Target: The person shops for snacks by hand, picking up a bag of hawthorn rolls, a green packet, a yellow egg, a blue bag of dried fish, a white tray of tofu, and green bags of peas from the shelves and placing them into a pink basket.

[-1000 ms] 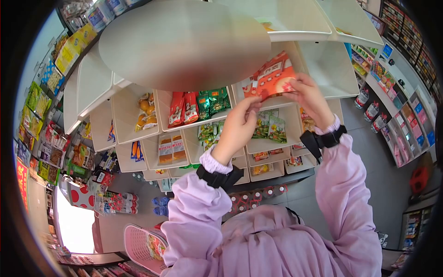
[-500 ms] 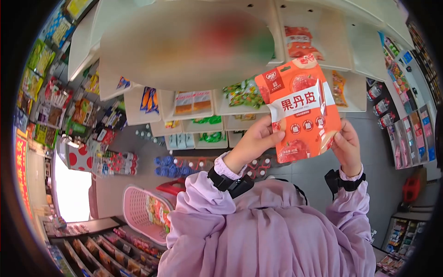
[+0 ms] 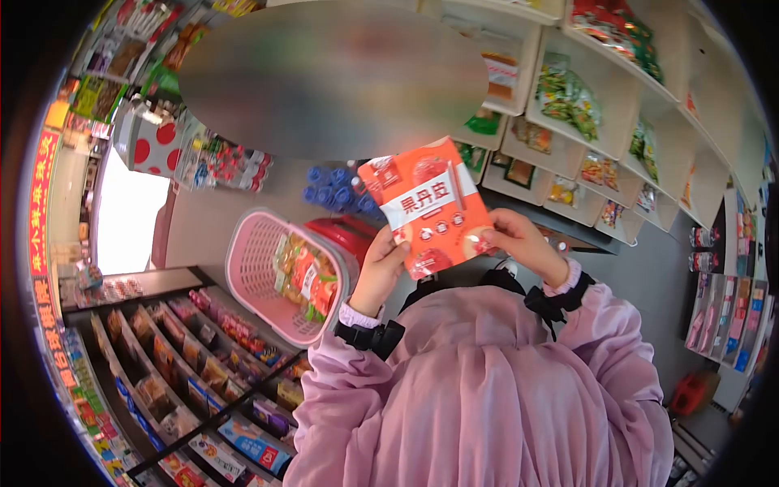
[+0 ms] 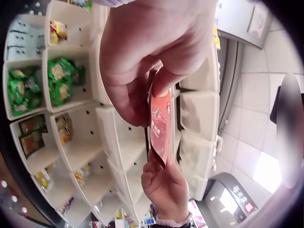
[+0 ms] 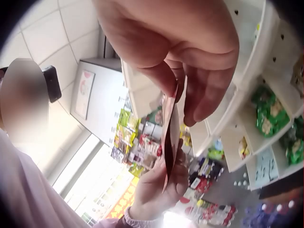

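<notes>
An orange-red snack pouch (image 3: 426,207) with Chinese lettering is held upright in front of the body. My left hand (image 3: 381,269) pinches its lower left edge, thumb on the front. At the lower right edge my right hand (image 3: 523,243) pinches it in the same way. Seen edge-on in the left wrist view, the pouch (image 4: 160,123) is thin and slightly bowed between both hands. Left of the pouch stands a pink shopping basket (image 3: 253,231), with another orange-red pouch (image 3: 312,280) and other bagged snacks in it.
White shelf bins (image 3: 560,134) with bagged snacks rise at the back right. A rack of boxed and bagged goods (image 3: 187,365) fills the lower left, close to the basket. Blue-capped bottles (image 3: 337,191) stand on the floor behind the pouch.
Both hands have brought the pouch out from the shelf bins and closer to the body. The view has turned left, so the basket now appears nearer the pouch.
</notes>
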The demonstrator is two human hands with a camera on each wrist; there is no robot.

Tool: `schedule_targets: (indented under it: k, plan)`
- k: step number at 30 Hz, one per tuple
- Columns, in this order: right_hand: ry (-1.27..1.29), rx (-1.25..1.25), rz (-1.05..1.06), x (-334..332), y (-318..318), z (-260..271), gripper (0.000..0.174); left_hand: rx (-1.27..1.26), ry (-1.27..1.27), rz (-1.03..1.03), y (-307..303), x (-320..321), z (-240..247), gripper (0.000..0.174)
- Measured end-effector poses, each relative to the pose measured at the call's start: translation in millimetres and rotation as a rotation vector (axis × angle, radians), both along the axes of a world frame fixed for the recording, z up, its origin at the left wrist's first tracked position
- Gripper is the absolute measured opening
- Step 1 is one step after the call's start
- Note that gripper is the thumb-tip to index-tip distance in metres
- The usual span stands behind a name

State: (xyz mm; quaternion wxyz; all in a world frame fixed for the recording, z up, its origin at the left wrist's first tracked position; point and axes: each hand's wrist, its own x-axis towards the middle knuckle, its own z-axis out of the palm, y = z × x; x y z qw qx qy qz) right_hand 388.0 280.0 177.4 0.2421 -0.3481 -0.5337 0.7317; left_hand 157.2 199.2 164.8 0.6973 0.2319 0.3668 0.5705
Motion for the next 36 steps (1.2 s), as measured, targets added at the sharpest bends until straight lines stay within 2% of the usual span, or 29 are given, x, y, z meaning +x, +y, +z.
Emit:
schedule_targets:
  k: [5,9,13,17,20,24,27,28,31,32,33,35,36]
  plan:
    - [-0.057,-0.017,0.256,-93,-31,-51,0.017,-0.202,-0.061,0.246,-78,-73,-33,0.033]
    - [-0.069,-0.051,0.362,-171,-63,-63,0.016,-0.307,-0.095,0.484,-131,-121,-47,0.031]
    - [-0.096,-0.153,0.518,-238,-84,-92,0.016,-0.373,-0.236,0.585,-165,-157,-52,0.034]
    - [-0.196,-0.317,0.545,-295,-92,-116,0.016,-0.421,-0.301,0.612,-198,-198,-98,0.031]
    - [-0.173,-0.451,0.493,-325,-94,-141,0.015,-0.396,-0.336,0.594,-196,-218,-118,0.027]
    - [-0.232,-0.493,0.444,-360,-92,-180,0.014,-0.423,-0.315,0.698,-186,-249,-163,0.025]
    - [-0.339,-0.095,0.492,-364,-92,-186,0.021,-0.472,-0.215,0.731,-169,-269,-184,0.024]
    - [-0.279,-0.059,0.504,-359,-93,-184,0.025,-0.46,-0.213,0.774,-165,-273,-191,0.024]
    - [-0.313,-0.207,0.666,-338,-87,-155,0.041,-0.451,-0.161,0.886,-143,-275,-197,0.02]
    - [-0.242,-0.308,0.659,-329,-84,-144,0.046,-0.468,-0.127,0.971,-134,-269,-196,0.011]
    - [-0.275,-0.281,0.668,-323,-84,-146,0.04,-0.445,0.479,0.792,-135,-269,-196,0.01]
    - [-0.172,-0.327,0.651,-304,-77,-137,0.033,-0.305,1.644,0.296,-152,-269,-198,0.015]
    - [-0.14,-0.334,0.682,-295,-71,-128,0.027,-0.312,1.586,0.417,-148,-262,-191,0.023]
